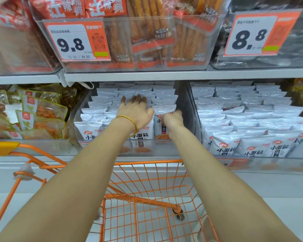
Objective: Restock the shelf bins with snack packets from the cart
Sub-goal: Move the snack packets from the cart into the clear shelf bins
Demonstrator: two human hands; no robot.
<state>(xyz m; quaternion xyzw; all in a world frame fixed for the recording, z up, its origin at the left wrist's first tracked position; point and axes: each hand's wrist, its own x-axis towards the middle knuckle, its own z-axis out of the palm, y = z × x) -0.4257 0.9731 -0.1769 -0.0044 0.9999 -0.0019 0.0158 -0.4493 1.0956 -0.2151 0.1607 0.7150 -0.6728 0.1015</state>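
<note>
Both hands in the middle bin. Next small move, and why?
Likely press the packet down into the front-right row and let go. The right hand pinches its top, upright in the bin, while the left hand lies flat on the rows beside it, seemingly holding them back.
</note>
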